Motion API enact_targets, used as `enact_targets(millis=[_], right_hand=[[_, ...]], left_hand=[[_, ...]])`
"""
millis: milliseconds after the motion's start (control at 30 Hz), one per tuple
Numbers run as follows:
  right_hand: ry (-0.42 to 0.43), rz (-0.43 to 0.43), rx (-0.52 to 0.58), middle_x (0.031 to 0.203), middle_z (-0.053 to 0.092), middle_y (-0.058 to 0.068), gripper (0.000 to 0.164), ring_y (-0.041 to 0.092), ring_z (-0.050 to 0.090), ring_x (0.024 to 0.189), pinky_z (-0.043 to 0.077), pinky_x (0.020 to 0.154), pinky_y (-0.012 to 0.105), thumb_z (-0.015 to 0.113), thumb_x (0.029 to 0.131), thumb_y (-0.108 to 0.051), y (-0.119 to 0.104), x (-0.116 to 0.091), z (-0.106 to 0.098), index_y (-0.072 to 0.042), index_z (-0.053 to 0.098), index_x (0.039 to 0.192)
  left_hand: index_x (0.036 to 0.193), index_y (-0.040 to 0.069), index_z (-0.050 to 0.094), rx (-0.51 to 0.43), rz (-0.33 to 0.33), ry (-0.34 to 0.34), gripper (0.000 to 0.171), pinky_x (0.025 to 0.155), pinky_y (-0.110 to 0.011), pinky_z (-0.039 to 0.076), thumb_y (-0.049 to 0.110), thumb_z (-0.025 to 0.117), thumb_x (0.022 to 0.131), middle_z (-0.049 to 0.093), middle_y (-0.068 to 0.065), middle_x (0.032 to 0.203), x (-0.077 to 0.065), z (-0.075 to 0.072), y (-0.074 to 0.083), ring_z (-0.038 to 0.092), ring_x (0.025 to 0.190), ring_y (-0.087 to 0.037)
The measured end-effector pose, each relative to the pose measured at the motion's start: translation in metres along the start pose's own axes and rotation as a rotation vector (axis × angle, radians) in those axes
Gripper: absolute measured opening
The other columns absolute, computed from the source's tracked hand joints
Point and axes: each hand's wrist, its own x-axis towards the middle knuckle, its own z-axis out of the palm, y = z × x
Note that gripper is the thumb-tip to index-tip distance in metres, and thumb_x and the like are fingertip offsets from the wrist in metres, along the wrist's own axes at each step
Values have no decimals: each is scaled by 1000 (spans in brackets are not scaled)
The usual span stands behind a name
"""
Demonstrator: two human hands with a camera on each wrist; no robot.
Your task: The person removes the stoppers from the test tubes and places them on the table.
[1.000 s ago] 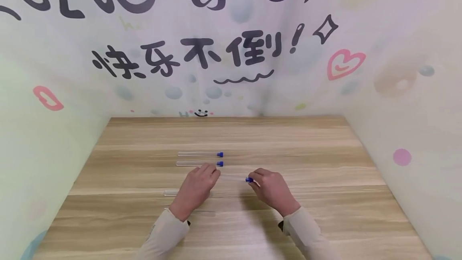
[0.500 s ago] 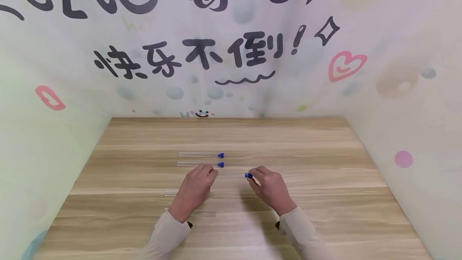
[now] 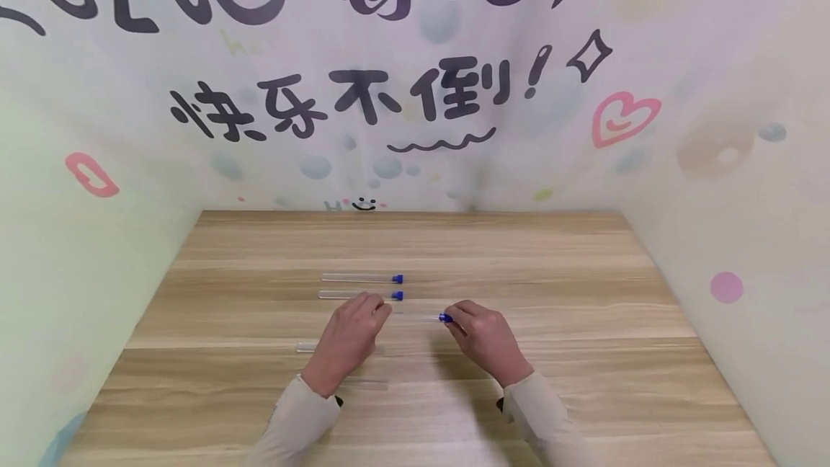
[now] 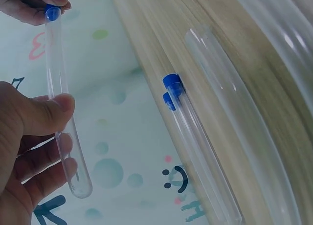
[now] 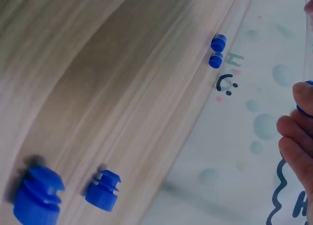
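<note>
My left hand (image 3: 350, 334) holds a clear test tube (image 4: 57, 73), with thumb and fingers wrapped around its lower part. The tube's round bottom shows below the fingers in the left wrist view. At its other end, my right hand (image 3: 486, 337) pinches a blue cap (image 4: 52, 12) between thumb and fingertips, right at the tube's mouth. Just behind my left hand lie two capped test tubes, the farther tube (image 3: 357, 278) and the nearer tube (image 3: 337, 295), parallel on the table. An uncapped test tube (image 3: 307, 347) is partly hidden beneath my left hand.
Another uncapped tube (image 3: 368, 383) lies closer to me, partly behind my left arm. In the right wrist view, a loose blue cap (image 5: 38, 198) and a second loose cap (image 5: 103, 191) rest on the wooden table (image 3: 551, 258). A printed wall covering (image 3: 519, 164) rises behind the table.
Both hands stay in nearly the same place. My right hand, with the blue cap, has shifted slightly up and left since a second ago.
</note>
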Motion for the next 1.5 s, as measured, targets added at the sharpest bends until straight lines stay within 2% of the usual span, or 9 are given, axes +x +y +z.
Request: enact_targets(millis=[233,533,767,933,1067,1233,1400,1500], right_hand=[[-30,-20,12,79,69,0,21,8,67,66,53,57,21,84,66,-5,2,0,-1,-6,70,81],[12,58,49,81,69,2,20,11,68,68,54,57,22,84,67,-8,3,4,-3,-6,72,83],[28,89,58,81,68,1,22,11,67,68,53,57,23,84,68,-9,4,4,-4,-8,70,85],[37,115,63,81,69,0,25,12,68,70,53,57,24,84,68,-7,11,1,-4,-8,69,87],[35,145,73,82,69,1,26,14,69,73,54,59,26,83,69,-6,18,-2,-6,-9,67,89],[5,193,33,87,69,1,25,15,68,74,53,57,27,83,69,-7,29,-7,-8,-11,67,88],[-67,274,23,89,67,1,23,16,66,72,53,57,29,82,71,-7,38,-13,-10,-10,69,89],[-116,330,35,88,68,3,23,18,67,74,54,60,32,81,72,-5,43,-17,-12,-8,69,92]], left_hand=[[83,4,70,30,17,-33,19,63,-25,51,-10,74,70,65,-5,81,2,-3,-2,60,73,-17],[83,4,70,-17,-13,-2,18,64,-26,53,-9,73,72,65,-4,81,0,1,-2,61,74,-17],[83,4,70,-45,-34,5,17,64,-27,54,-9,72,72,64,-5,82,-1,1,-2,63,75,-18],[87,2,70,-67,-53,-7,17,64,-29,55,-10,67,75,66,-8,84,-2,-1,-7,64,75,-20],[86,3,71,-45,-66,0,16,65,-32,54,-8,68,75,67,-8,83,-4,-1,-12,65,76,-21],[84,5,72,-3,-93,9,15,65,-33,54,-6,72,73,68,-6,81,-8,1,-19,66,74,-20],[83,5,72,16,-124,-25,14,66,-34,54,-4,74,73,68,-6,80,-14,3,-25,65,73,-20],[80,5,71,30,-140,-47,12,62,-34,54,-4,73,72,66,-6,78,-17,4,-29,64,70,-21]])
